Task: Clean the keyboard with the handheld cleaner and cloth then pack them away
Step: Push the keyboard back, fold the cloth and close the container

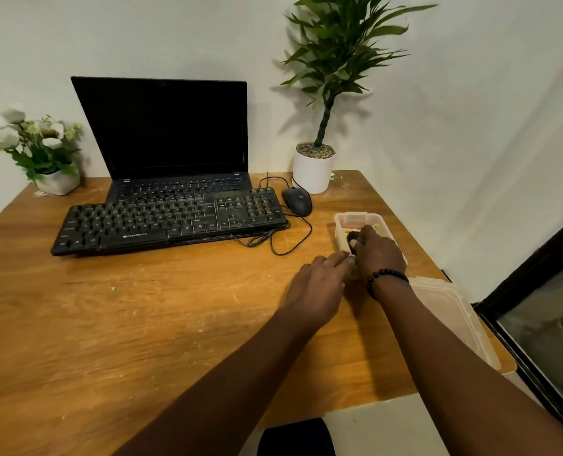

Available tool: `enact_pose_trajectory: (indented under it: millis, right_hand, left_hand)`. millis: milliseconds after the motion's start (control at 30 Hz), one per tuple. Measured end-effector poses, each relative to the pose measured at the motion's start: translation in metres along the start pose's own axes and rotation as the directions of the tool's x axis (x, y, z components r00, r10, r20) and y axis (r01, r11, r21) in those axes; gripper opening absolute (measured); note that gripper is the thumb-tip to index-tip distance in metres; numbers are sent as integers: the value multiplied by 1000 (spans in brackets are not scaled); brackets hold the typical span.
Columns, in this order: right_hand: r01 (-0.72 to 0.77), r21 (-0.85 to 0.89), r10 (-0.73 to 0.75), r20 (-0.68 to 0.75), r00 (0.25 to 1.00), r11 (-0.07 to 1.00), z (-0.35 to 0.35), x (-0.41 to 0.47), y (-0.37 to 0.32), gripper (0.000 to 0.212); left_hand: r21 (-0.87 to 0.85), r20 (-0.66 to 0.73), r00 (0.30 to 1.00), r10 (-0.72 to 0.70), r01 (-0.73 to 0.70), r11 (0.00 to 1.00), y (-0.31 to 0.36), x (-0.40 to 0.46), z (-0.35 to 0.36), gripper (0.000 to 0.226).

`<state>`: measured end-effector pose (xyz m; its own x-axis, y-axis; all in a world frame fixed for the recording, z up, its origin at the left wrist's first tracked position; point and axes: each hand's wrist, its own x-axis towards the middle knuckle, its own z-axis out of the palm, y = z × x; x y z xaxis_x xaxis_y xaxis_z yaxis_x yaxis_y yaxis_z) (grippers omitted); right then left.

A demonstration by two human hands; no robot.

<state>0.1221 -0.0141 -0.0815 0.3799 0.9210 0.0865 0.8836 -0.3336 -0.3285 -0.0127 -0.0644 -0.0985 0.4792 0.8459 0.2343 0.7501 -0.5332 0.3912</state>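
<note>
Nearest the viewer, both forearms reach forward across the wooden table (109,317). At about 3 o'clock from the wrists, a translucent lid (454,317) lies flat near the table's right edge. The left hand (316,291) rests fingers-forward against the near left corner of the open plastic container (341,225), apparently steadying it; whether it grips the rim cannot be told. The right hand (380,251), with a beaded bracelet (383,278) at the wrist, is inside the container, fingers curled around a small dark object (351,240), probably the handheld cleaner; most of it is hidden. A reddish item sits at the container's far end; the cloth cannot be identified. Judged by size, the cleaner should be light, rigid and smooth-cased, best taken around its body, not its tip. At 10 o'clock lies the black keyboard (171,222), propped on the laptop (161,126); a mouse (297,200) sits at 12 o'clock.
</note>
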Motion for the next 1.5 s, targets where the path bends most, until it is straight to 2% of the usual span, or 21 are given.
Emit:
enact_pose_trajectory:
  millis: [67,133,267,333,400,467,533,600,633,800,933,1000,1033,1100,1133,1167,1233,1300,1367,1433,1500]
  right_hand:
    - [2,7,-3,42,999,1000,-2,-1,0,29]
    - [-12,25,12,18,1000,1000,-6,-8,0,32]
    - [71,198,-28,-210,977,978,-14,-47,6,31]
    - [115,257,-17,-356,934,960,-20,-76,16,33]
    - [84,236,24,-421,907,968,-22,-98,34,33]
    - [-55,180,118,-360,926,982,-23,-109,54,34]
    - [-203,7,199,-214,956,979,-24,-112,69,39]
    - [-213,-185,200,-91,976,959,-23,-117,78,42]
    - [-187,-226,175,-73,982,956,-23,-119,79,41]
    - [-118,-254,114,-32,993,960,-30,-121,73,36]
    - [-134,-266,96,-152,984,955,-45,-134,60,33]
    - [-106,-143,74,-214,974,984,-65,-143,53,32]
    - [-66,-23,59,-232,971,998,-80,-147,49,27]
    - [1,299,57,-184,981,954,-111,-152,44,17]
    - [14,474,55,-131,990,881,-127,-153,41,15]
    - [23,622,47,-95,994,783,-141,-153,39,14]
    - [15,796,33,-44,998,605,-155,-145,39,11]
    - [-3,860,64,-35,997,510,-153,-129,40,12]
    - [4,869,131,-80,988,495,-139,-109,43,14]
    - [17,843,172,-129,976,538,-119,-89,44,21]
    - [24,795,175,-164,971,606,-98,-72,44,24]
  left_hand:
    - [0,-11,1000,3,-3,1000,-2,0,2,56]
    - [-8,-24,1000,-12,12,1000,2,-1,4,58]
    - [-102,-128,985,-113,100,990,16,-13,12,62]
    - [-50,-189,980,-68,59,997,25,-21,19,56]
    - [-3,-189,982,10,-10,1000,35,-28,27,50]
    - [49,-136,989,62,-56,997,46,-32,34,46]
    - [77,-91,994,63,-56,995,54,-35,40,41]
    - [100,-35,997,63,-59,993,59,-39,44,40]
    - [126,-13,997,73,-70,989,60,-41,46,40]
    - [127,37,997,67,-71,989,59,-45,40,37]
    - [17,9,1000,13,-13,1000,55,-47,32,37]
    - [-90,-17,999,-40,39,995,57,-45,30,33]
    - [-166,-36,996,-83,76,983,59,-44,29,29]
    - [-367,-52,981,-186,154,917,63,-40,26,21]
    - [-492,-41,973,-227,178,852,65,-39,23,23]
    - [-619,-11,965,-262,199,759,68,-38,20,28]
    - [-818,108,943,-315,265,511,74,-35,8,36]
    - [-903,166,929,-331,278,326,75,-28,0,35]
    - [-935,148,920,-362,249,251,70,-20,-5,30]
    - [-952,108,912,-395,210,225,60,-11,-7,31]
    - [-938,68,908,-413,199,284,47,-3,-11,33]
